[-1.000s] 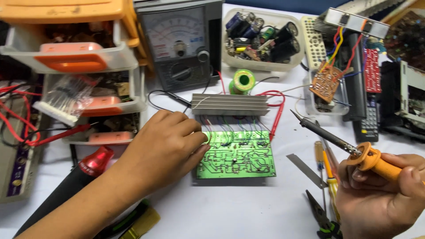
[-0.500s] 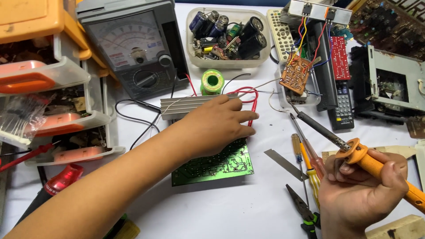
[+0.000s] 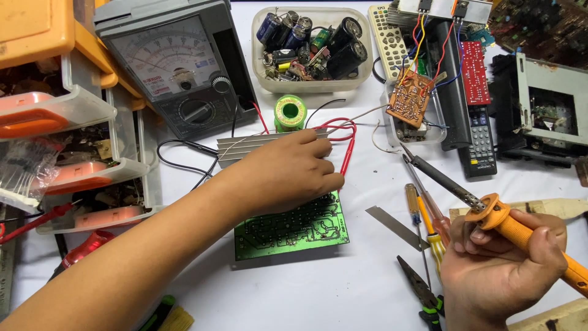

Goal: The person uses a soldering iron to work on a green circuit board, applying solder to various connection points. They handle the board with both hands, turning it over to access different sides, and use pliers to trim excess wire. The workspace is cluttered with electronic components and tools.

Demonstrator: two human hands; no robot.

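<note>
My left hand point(image 3: 288, 171) lies palm down across the upper part of a green circuit board point(image 3: 294, 228), its fingers reaching the ribbed aluminium heat sink point(image 3: 236, 147) fixed to the board's far edge. Whether the fingers grip anything is hidden. My right hand point(image 3: 502, 270) holds an orange-handled soldering iron point(image 3: 456, 190) at the lower right, its dark tip pointing up and left in the air, clear of the board. A green solder spool point(image 3: 289, 113) stands just beyond the heat sink, beside red wires point(image 3: 343, 132).
An analog multimeter point(image 3: 174, 64) stands at the back left beside orange parts drawers point(image 3: 55, 116). A tub of capacitors point(image 3: 312, 49), a small brown board point(image 3: 409, 98), remote controls point(image 3: 474, 92) and a metal chassis point(image 3: 551, 110) line the back. Screwdrivers point(image 3: 429, 214), a blade and pliers point(image 3: 419, 288) lie near my right hand.
My left hand slid up the green board from its left side to the heat sink edge. The view shifted left and down. The soldering iron stays raised in my right hand.
</note>
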